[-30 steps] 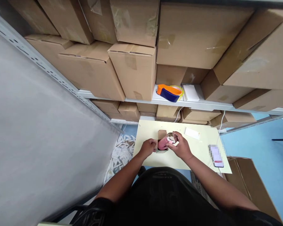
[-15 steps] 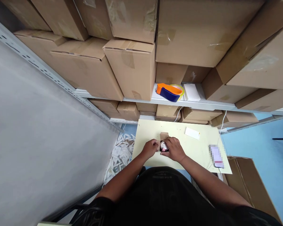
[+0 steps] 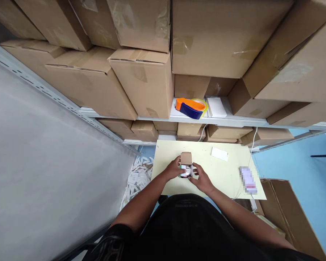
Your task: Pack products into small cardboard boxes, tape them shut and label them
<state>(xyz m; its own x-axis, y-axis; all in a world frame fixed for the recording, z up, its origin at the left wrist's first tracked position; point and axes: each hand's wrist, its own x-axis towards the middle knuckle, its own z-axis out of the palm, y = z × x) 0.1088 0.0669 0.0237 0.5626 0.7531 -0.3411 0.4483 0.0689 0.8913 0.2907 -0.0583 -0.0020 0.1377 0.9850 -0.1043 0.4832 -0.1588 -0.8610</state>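
Note:
A small cardboard box stands on the pale yellow table with its flap raised at the far side. A round, shiny silver item sits inside it, with a whitish, greenish-edged patch at its left; I cannot make out its kind. My left hand grips the box's left side, its thumb reaching over the front part. At the right side, my right hand has its fingertips and thumb curved against the box edge. Part of the box is hidden by the fingers.
On the table lie a white slim box and a blurred phone with a white cable. An orange and blue tape dispenser rests on the shelf beside a white box. Cartons fill the shelves; white scraps lie at left.
My left hand has moved from the side flap onto the box's left side. My right hand has drawn back from over the box to its right edge. The far flap now stands more visible.

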